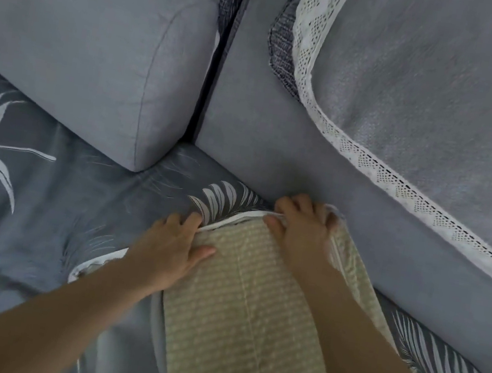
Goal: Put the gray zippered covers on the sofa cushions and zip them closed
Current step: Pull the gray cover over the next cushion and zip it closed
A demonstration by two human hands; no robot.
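My left hand (174, 246) and right hand (299, 227) both clutch the leaf-print cover (223, 199) by its opening, across the striped cushion's (252, 300) far end; the cushion runs lengthwise back toward me.

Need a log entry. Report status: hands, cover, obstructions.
Left hand grips cover edge, thumb on cushion. Right hand pinches cover's white edge. Cushion mostly bare, cover unzipped. Nothing across the opening.

Gray leaf-print cover (29, 184), beige striped cushion (246, 299), white lace trim (399, 185).
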